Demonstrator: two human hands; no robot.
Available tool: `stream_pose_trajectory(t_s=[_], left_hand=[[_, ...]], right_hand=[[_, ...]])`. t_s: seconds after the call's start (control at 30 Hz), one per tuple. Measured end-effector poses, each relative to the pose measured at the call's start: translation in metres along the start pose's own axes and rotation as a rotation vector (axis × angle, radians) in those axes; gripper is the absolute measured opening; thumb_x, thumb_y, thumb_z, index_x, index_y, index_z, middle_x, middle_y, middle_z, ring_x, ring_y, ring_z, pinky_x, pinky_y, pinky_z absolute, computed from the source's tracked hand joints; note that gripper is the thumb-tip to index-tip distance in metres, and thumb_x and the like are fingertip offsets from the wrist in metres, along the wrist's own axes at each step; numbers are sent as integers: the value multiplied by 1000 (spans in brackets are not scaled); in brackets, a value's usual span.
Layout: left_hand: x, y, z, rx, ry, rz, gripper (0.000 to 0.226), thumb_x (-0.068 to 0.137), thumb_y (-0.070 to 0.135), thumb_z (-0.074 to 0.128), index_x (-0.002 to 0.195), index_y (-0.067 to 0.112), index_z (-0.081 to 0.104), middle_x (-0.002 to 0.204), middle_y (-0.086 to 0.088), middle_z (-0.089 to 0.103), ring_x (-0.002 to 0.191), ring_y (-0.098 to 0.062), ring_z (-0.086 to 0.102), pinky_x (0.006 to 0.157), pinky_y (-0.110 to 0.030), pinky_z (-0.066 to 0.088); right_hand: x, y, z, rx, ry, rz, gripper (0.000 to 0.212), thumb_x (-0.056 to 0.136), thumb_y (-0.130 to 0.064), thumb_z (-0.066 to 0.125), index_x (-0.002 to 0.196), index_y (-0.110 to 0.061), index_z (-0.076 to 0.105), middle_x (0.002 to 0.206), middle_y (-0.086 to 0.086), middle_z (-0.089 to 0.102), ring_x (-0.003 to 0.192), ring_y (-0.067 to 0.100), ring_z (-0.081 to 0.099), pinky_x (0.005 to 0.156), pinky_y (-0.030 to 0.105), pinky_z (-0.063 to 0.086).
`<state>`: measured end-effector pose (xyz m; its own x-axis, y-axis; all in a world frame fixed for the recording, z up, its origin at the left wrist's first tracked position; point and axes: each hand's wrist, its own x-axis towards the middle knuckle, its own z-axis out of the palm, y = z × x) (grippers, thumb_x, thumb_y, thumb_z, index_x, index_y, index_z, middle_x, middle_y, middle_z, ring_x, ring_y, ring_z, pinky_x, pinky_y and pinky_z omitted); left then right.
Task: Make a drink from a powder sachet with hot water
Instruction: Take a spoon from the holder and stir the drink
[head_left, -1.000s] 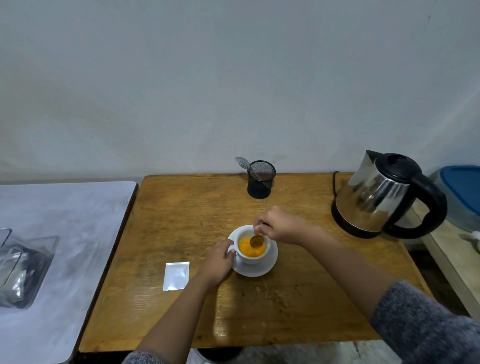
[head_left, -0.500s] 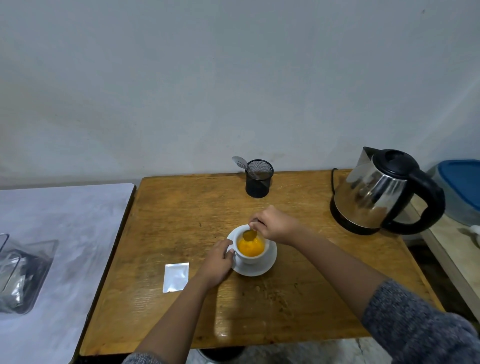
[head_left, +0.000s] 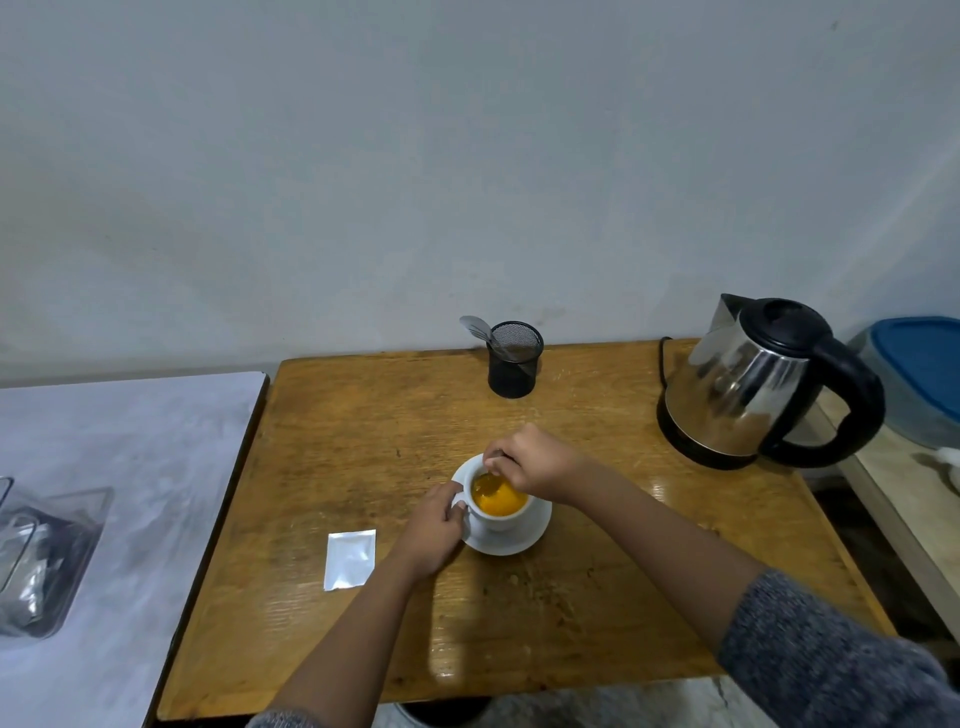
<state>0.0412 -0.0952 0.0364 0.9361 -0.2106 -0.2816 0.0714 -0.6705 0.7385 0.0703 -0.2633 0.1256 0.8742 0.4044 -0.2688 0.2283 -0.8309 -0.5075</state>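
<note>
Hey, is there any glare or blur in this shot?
Head view: glare patches on the table, near its front edge and beside the kettle; the kettle's steel mirrors the room; edges look soft and bowed by the wide lens; cup and both hands stay fairly sharp.

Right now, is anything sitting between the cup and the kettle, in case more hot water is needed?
Nothing visible stands there. Between the white cup on its saucer and the kettle lies bare wooden table, crossed only by the right hand holding the spoon. The mesh holder sits further back, and the sachet lies on the cup's other side.
</note>
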Motion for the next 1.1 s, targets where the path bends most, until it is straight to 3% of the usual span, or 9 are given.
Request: stream_pose_trajectory(t_s=[0.27,0.47,0.7,0.93,1.1], left_hand=[[0,2,-1,-35,-21,-36,33,95,19,41,127,15,47,134,-9,49,118,-23,46,98,-34,38],[3,5,-5,-48,-31,-22,27,94,13,42,119,11,53,124,-11,54,100,-17,47,84,-26,34],[2,4,-5,-66,-27,-19,24,94,14,43,115,14,54,120,-9,56,101,-20,50,83,-28,36],[2,6,-6,-71,-24,-20,25,94,14,44,116,14,56,116,-4,55,100,-16,48,84,-26,35],[0,4,-10,-44,-37,18,24,94,14,44,114,13,58,118,-8,58,99,-16,49,83,-25,34]], right_hand=[[-11,7,-6,-100,-28,24,31,98,-21,42,114,-7,64,110,12,67,95,24,62,84,40,53],[-13,2,2,-78,-88,-27,30,97,-18,42,101,-2,67,96,16,69,82,27,60,69,35,46],[-8,4,-2,-14,33,26,31,98,-22,43,116,-6,63,110,13,68,97,24,62,84,40,53],[-24,16,5,92,58,12,29,96,-22,46,108,-7,67,96,10,72,83,19,64,72,32,50],[-28,18,8,155,109,-32,24,93,-22,51,100,-9,71,93,8,72,83,20,65,74,40,54]])
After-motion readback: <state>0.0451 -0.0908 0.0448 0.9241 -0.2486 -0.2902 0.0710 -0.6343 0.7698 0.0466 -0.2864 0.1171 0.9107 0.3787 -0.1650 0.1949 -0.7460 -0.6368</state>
